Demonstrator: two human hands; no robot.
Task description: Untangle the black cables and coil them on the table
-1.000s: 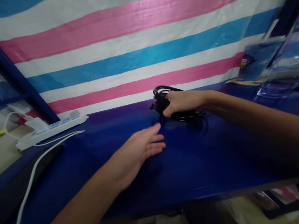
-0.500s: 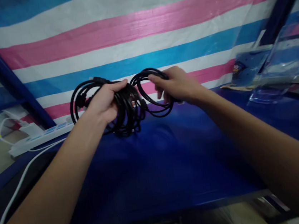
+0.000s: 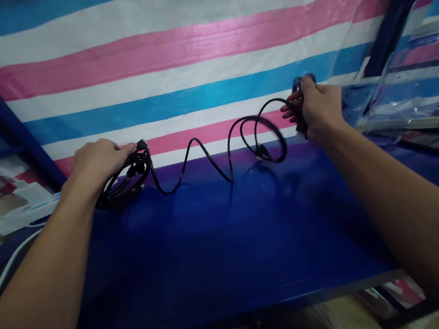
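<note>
A black cable (image 3: 211,160) runs in loose waves between my two hands, just above the blue tabletop. At the left, my left hand (image 3: 98,160) is closed on a coiled bundle of black cable (image 3: 127,188), which hangs down to the tabletop; a squarish plug (image 3: 141,144) sticks up beside its fingertips. Farther right, my right hand (image 3: 322,108) pinches a gathered part of black cable between thumb and fingers, raised before the striped sheet. Between the hands, near the right one, hangs a loop with a dark connector (image 3: 261,152). The bundle's inner strands overlap and are partly hidden.
A white power strip (image 3: 27,213) with a plugged-in adapter (image 3: 34,193) lies at the left, and a white cord (image 3: 11,267) passes under my left forearm. Clear plastic container (image 3: 404,85) stands at the right. A striped sheet (image 3: 175,53) hangs behind the blue tabletop (image 3: 221,249).
My hands have moved apart, the left leftward and lower, the right to the right and slightly up. The coils have separated, and a wavy length of cable now spans between them.
</note>
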